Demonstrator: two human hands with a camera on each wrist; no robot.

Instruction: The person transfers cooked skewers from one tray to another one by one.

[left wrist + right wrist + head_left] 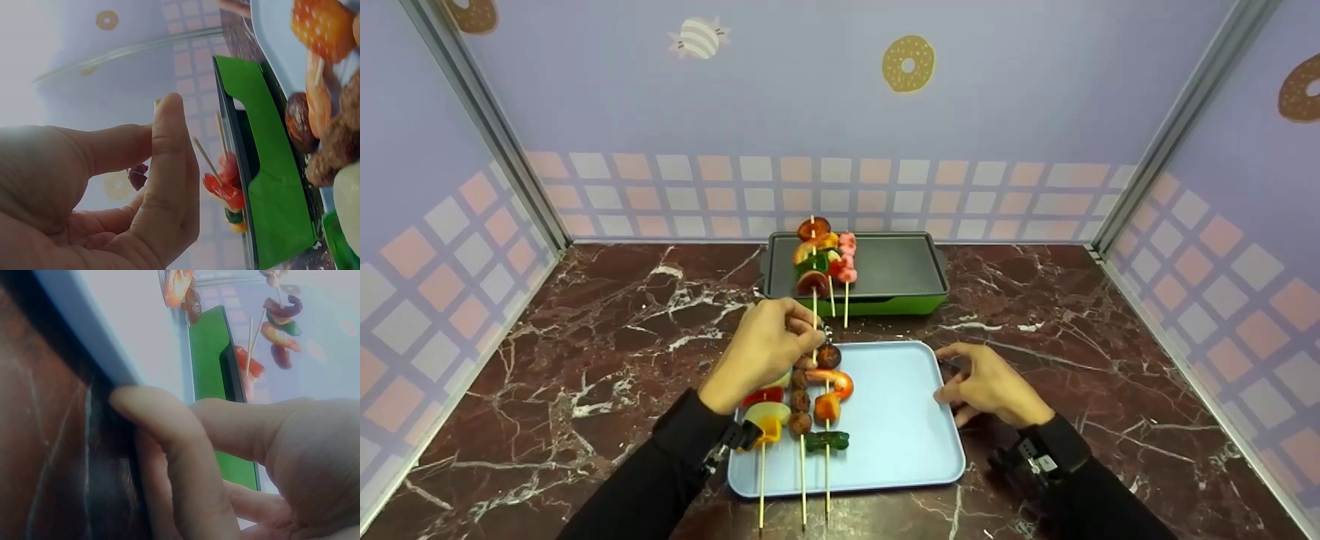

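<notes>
My left hand (pixel 769 337) pinches the bare stick of a vegetable skewer (pixel 813 259) with brown, yellow, green and dark red pieces. This skewer is held up in front of the grill's left part. On the light blue tray (pixel 900 420) lie a meatball skewer (pixel 800 401), a shrimp skewer (pixel 826 409) with a green piece, and a pepper and onion skewer (pixel 765 416), partly hidden by my left wrist. At the tray's right edge, my right hand (pixel 990 382) holds the rim with bent fingers (pixel 163 416).
Behind the tray stands a green grill (pixel 904 304) with a dark plate. A pink skewer (pixel 847 259) and a pepper skewer (pixel 225 194) lie on it, their sticks over the front edge. Patterned walls (pixel 810 97) enclose the marbled table (pixel 615 360).
</notes>
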